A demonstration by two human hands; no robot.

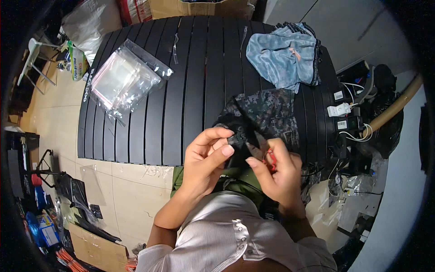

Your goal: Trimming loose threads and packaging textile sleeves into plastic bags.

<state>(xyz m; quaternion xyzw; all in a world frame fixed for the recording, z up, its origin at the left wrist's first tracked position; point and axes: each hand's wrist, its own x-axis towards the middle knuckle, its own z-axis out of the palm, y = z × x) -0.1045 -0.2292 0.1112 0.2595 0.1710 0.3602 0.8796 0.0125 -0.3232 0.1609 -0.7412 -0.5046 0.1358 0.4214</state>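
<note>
At the black table point(156, 122)'s near edge, my right hand point(282, 174) grips red-handled scissors point(272, 159) angled toward my left hand point(206, 156), whose thumb and forefinger nearly meet; I can't tell whether they pinch anything. Just beyond, the camouflage cloth point(272, 109) lies rumpled, and a hasty snip could nick it or a fingertip, since dark folds make the blade tips hard to see.

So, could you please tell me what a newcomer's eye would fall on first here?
It would probably be the pale-blue velvety cloth with dark edging, bright against the far right of the black slatted table. Next come the red-handled scissors in the fingers of the right hand, seen against dark camouflage fabric. The shiny clear plastic bags at the table's left would likely catch the eye too.
</note>
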